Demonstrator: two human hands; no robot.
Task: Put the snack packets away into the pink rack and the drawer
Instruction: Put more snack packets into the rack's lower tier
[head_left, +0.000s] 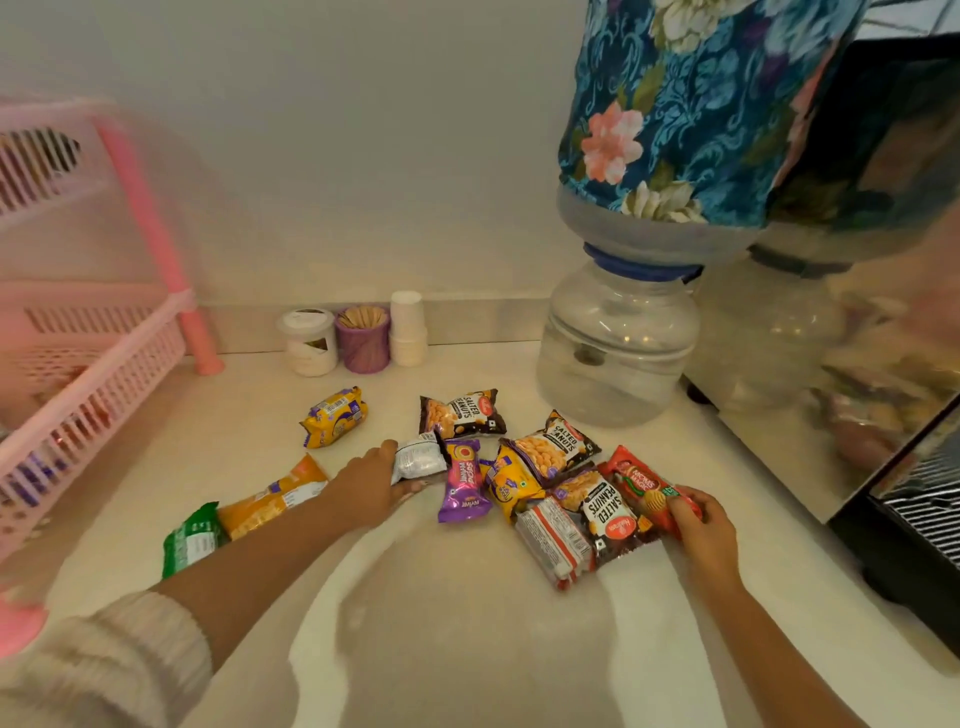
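Head view: white packet within left hand grip.

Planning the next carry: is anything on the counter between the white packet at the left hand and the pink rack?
Only a yellow packet lies near that line; the white packet can pass over it to the pink rack.

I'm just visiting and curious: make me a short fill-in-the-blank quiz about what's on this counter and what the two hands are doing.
1. The left hand grips a ____-coloured packet.
2. The right hand touches the ____ packet at the right edge of the pile.
3. The packets marked "Salted Peanuts" number ____.
4. The pink rack stands at the ____ side of the counter.

Missing words: white; red; three; left
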